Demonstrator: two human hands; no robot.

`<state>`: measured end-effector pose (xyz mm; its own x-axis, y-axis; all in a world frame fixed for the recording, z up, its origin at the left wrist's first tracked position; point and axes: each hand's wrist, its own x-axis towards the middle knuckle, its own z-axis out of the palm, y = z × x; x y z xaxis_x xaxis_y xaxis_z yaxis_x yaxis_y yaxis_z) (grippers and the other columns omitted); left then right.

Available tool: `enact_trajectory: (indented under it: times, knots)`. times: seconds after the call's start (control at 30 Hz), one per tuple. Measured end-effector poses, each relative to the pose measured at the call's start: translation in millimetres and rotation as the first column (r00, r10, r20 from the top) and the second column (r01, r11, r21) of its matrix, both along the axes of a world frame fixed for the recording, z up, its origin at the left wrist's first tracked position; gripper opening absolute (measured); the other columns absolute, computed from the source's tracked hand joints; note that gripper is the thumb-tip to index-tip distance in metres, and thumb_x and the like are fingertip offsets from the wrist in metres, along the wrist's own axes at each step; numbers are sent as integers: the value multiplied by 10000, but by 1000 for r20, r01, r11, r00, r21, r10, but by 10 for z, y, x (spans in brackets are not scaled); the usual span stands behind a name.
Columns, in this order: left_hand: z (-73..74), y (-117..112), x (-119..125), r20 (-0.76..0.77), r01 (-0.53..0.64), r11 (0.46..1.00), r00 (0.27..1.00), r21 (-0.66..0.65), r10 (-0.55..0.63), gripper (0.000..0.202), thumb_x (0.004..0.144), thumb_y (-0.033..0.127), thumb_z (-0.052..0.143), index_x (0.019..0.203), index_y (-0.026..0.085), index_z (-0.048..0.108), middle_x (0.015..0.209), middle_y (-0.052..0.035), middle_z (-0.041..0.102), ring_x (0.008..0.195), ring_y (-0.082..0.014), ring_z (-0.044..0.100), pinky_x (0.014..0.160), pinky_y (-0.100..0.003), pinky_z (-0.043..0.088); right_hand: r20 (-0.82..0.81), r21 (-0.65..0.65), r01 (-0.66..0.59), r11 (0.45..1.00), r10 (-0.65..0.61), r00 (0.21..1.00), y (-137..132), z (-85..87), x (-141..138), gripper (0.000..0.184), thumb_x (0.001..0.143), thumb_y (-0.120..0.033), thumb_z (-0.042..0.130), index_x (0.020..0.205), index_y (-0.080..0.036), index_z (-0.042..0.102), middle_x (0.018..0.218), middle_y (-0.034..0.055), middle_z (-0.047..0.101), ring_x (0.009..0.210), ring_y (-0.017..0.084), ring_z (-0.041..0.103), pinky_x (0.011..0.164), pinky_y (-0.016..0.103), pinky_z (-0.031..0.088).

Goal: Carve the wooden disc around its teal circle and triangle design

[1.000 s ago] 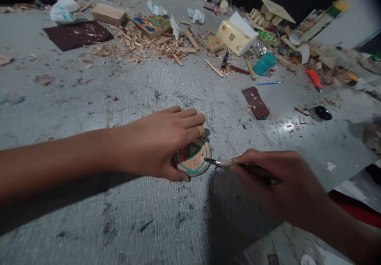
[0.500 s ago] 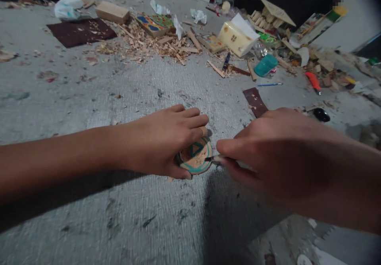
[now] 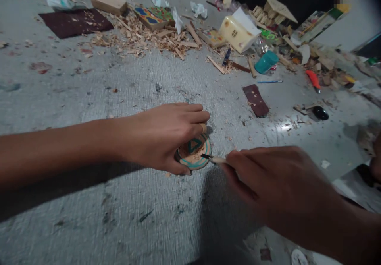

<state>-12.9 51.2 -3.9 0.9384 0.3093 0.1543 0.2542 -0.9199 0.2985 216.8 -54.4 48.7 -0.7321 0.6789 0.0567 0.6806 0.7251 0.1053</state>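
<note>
A round wooden disc (image 3: 197,159) lies flat on the grey table, marked with a teal ring and a teal triangle; part of its wood looks carved away. My left hand (image 3: 169,136) is closed around the disc's left and far edges, thumb at the near side and fingers over the top. In my right hand (image 3: 268,181) is a carving knife (image 3: 216,159) with a pale handle and a dark metal tip. The tip rests over the disc's right part, inside the teal ring. Most of the handle is hidden in my fingers.
Wood shavings (image 3: 143,38) are heaped at the back beside a wooden block (image 3: 109,2) and dark sandpaper (image 3: 76,22). A smaller sandpaper piece (image 3: 256,100), a teal container (image 3: 266,61), an orange-handled tool (image 3: 313,80) and a tissue pack (image 3: 238,33) lie farther right.
My right hand has lowered and tilted, showing more of the knife's handle, and the tip has shifted slightly left on the disc. My left hand still holds the disc.
</note>
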Motion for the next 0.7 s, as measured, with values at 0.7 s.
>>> enact_trajectory:
  times: [0.7]
  knots:
    - [57,-60,-32,-98,-76,997,992,34,79,626,703,574,912,1117,177,660,1103,-55,643,1044,-286,601,844,-391,405,-165,-317,139,938,-199,966,240,-25,296,331,1053,-353,580,767,-212,670,573,-57,577,475,89,485,523,292,294]
